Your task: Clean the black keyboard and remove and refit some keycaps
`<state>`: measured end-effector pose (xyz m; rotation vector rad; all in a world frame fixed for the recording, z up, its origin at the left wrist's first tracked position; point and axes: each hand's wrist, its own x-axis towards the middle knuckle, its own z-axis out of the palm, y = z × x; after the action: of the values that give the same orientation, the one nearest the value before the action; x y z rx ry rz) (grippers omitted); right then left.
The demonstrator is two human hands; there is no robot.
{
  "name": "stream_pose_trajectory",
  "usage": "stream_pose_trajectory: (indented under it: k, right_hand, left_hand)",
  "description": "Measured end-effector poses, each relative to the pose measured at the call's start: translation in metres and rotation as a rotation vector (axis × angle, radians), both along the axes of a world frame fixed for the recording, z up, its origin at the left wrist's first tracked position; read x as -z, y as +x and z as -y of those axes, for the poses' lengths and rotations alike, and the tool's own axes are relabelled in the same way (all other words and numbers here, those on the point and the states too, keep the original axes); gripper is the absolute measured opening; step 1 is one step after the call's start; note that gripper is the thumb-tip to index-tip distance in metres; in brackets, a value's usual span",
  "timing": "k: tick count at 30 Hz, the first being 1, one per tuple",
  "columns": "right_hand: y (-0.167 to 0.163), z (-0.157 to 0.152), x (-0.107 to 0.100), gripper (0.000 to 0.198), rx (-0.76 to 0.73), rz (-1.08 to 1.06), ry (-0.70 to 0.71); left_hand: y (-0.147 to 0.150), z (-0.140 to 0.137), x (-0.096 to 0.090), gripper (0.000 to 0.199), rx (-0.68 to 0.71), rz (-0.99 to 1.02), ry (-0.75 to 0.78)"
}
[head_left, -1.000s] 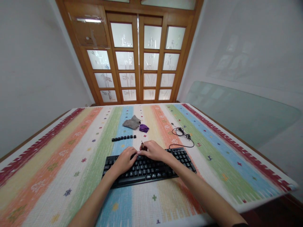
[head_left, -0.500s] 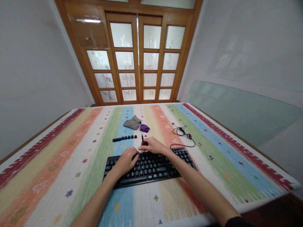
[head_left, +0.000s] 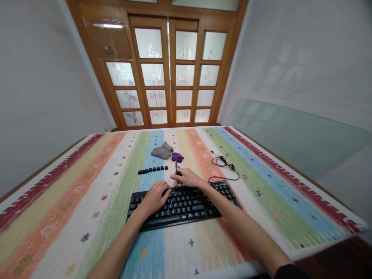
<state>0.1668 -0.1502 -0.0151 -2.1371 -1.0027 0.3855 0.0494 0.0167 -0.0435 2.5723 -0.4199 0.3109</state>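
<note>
A black keyboard (head_left: 181,207) lies in front of me, slightly angled on the cloth. My left hand (head_left: 157,195) rests on its upper left part with the fingers laid over the keys, holding nothing. At the keyboard's far edge my right hand (head_left: 186,178) is closed around a slim dark tool (head_left: 176,167), which stands nearly upright with its thin end pointing up. The tool's lower end is hidden by the fingers, so its kind is unclear. A row of several loose black keycaps (head_left: 152,169) lies beyond my left hand.
Past the keycaps are a grey cloth (head_left: 162,151) and a folded purple cloth (head_left: 177,157). The keyboard's black cable (head_left: 223,162) is coiled at the right. A striped tablecloth (head_left: 113,201) covers the table, with wooden glazed doors (head_left: 171,73) behind.
My right hand has shifted slightly, and the upper end of the tool has moved a little to the right and upward. My left hand stays on the keyboard.
</note>
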Motion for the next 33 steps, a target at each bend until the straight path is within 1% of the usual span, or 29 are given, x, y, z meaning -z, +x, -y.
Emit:
stream_pose_trajectory:
  k: [2, 7, 11, 14, 17, 21, 24, 29, 33]
  right_hand:
    - [0.001, 0.0, 0.002, 0.034, 0.024, 0.001, 0.007]
    - [0.001, 0.003, 0.004, 0.036, 0.006, 0.027, 0.038]
    - [-0.001, 0.009, 0.003, 0.035, 0.007, 0.008, 0.119]
    - [-0.004, 0.015, 0.0, 0.035, 0.012, -0.007, 0.161]
    - [-0.007, 0.02, -0.004, 0.032, -0.015, -0.019, 0.184]
    - [-0.01, 0.024, -0.006, 0.03, -0.066, 0.021, 0.198]
    - [-0.011, 0.026, -0.008, 0.031, -0.079, 0.069, 0.2]
    - [-0.013, 0.028, -0.009, 0.037, -0.081, 0.114, 0.201]
    - [-0.015, 0.029, -0.009, 0.04, -0.089, 0.116, 0.208]
  left_hand:
    - [0.0, 0.0, 0.0, 0.022, 0.001, 0.002, -0.006]
    - [0.001, 0.0, 0.0, 0.023, -0.002, 0.019, 0.0]
    - [0.001, 0.0, 0.001, 0.022, 0.004, 0.026, 0.0]
    - [0.0, 0.0, 0.001, 0.02, 0.007, 0.042, -0.031]
    - [0.0, 0.001, -0.003, 0.021, 0.003, 0.057, -0.069]
    - [0.001, 0.007, -0.01, 0.023, 0.057, 0.065, -0.115]
    - [0.003, 0.01, -0.012, 0.02, 0.097, 0.057, -0.122]
    - [0.008, 0.01, -0.011, 0.013, 0.08, 0.028, -0.078]
    - [0.011, 0.009, -0.016, 0.011, 0.075, -0.003, -0.065]
